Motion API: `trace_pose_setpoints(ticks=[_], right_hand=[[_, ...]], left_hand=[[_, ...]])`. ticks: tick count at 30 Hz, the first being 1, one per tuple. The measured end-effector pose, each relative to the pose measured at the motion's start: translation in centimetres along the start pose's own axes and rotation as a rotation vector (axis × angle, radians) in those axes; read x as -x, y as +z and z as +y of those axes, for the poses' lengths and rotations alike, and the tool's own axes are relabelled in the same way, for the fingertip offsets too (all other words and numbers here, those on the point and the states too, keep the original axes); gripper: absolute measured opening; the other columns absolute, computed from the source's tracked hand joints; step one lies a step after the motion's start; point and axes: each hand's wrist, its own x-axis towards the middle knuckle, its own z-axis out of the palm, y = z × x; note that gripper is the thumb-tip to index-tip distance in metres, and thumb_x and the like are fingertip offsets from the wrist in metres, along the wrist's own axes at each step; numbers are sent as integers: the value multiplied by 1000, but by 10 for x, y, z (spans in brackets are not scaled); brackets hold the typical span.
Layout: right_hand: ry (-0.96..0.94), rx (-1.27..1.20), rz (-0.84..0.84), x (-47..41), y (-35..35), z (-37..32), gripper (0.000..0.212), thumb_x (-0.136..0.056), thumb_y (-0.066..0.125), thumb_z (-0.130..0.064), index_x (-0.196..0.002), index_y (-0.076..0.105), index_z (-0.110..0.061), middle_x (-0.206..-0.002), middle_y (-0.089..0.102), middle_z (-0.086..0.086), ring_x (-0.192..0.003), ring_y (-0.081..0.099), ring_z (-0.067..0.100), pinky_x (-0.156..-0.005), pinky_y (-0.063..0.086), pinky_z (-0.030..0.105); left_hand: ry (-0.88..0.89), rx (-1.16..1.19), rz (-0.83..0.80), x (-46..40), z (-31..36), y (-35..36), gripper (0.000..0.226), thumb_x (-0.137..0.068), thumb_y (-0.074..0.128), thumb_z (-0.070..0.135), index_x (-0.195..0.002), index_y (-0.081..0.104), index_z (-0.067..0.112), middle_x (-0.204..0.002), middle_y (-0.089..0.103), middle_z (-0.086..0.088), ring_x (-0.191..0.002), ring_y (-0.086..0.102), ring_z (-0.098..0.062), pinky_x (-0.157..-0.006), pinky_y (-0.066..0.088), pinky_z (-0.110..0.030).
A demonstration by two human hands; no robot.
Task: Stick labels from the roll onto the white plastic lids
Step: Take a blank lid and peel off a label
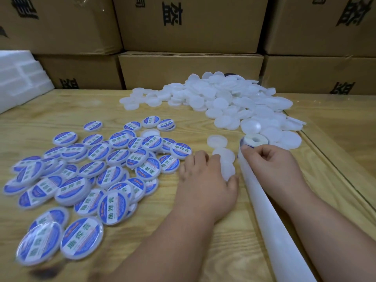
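A heap of plain white plastic lids [223, 98] lies at the back right of the wooden table [142, 102]. Three loose white lids sit in a row at centre; the far one [216, 141] is bare, the nearer two [225, 157] lie under my left hand [205, 180], whose fingers and thumb press on them. The label roll [255, 140] lies just right of them, its white backing strip [270, 216] trailing toward me. My right hand [270, 161] pinches the strip's edge at the roll, where a blue label shows. Labelled blue-and-white lids [91, 169] cover the left.
Stacked cardboard boxes [191, 70] wall off the back of the table. White foam blocks [20, 76] sit at the far left. A glass or plastic sheet edge [333, 165] runs diagonally along the right side of the table.
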Motion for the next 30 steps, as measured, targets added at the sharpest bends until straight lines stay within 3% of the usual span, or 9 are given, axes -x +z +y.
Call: trace_pose_setpoints(ticks=[5, 8, 11, 14, 17, 21, 26, 28, 30], right_hand=[[-28, 13, -68, -2, 2, 1, 34, -86, 70, -48, -70, 68, -18, -42, 42, -15, -38, 39, 2, -42, 30, 14], [-17, -26, -140, -4, 2, 3, 19, -88, 71, -31, -75, 69, -17, -44, 44, -15, -38, 37, 2, -39, 29, 10], [33, -78, -215, -5, -1, 5, 15, -89, 70, -22, -75, 70, -16, -52, 49, -6, -46, 40, 8, -44, 34, 17], [65, -113, -260, -5, -8, 3, 20, -90, 69, -19, -70, 69, -17, -58, 50, -1, -52, 41, 11, -47, 35, 21], [87, -175, -315, -4, -12, 0, 21, -91, 67, -16, -70, 68, -17, -59, 51, 1, -52, 43, 12, -46, 37, 21], [161, -324, -418, 0, -13, -4, 29, -92, 62, -6, -66, 68, -19, -58, 51, 3, -42, 42, 9, -37, 32, 19], [179, -369, -551, 7, -8, -7, 17, -89, 58, -2, -84, 71, -10, -67, 59, 11, -45, 49, 12, -38, 33, 20], [167, -362, -523, 8, -5, -8, 11, -82, 61, -14, -86, 68, -6, -69, 60, 13, -49, 51, 16, -45, 37, 25], [157, -356, -452, 8, -2, -7, 32, -76, 68, -33, -89, 68, -4, -75, 64, 18, -61, 55, 25, -59, 42, 37]], left_hand=[[-26, 196, -34, -7, -1, -12, 45, -86, 57, 44, -130, 51, 32, -125, 52, 6, -122, 43, -20, -102, 33, -39], [-77, 532, 36, -10, -9, -17, 26, -84, 61, 22, -106, 55, 36, -96, 63, 12, -87, 58, -7, -74, 44, -21], [-122, 793, 69, -14, -14, -17, 26, -88, 62, 17, -103, 60, 37, -76, 61, 17, -63, 56, 0, -54, 40, -10], [-35, 808, 89, -21, -10, -17, 21, -98, 56, 21, -107, 62, 40, -98, 59, 22, -86, 54, 13, -70, 37, -1], [43, 811, 114, -25, -7, -16, 25, -103, 49, 17, -114, 58, 37, -122, 51, 10, -112, 45, 11, -85, 30, 3], [55, 872, 47, -26, -5, -14, 25, -102, 49, 16, -107, 54, 40, -118, 61, 15, -107, 55, 3, -87, 38, -9], [9, 978, -54, -27, -5, -14, 18, -89, 60, 34, -104, 61, 45, -100, 65, 31, -91, 64, 9, -71, 45, -5], [-8, 1012, -61, -29, -6, -14, 19, -85, 63, 37, -103, 63, 45, -99, 67, 30, -90, 65, 8, -70, 47, -7], [-18, 1027, -72, -29, -6, -14, 18, -84, 66, 35, -100, 64, 43, -99, 67, 29, -89, 66, 8, -71, 50, -11]])
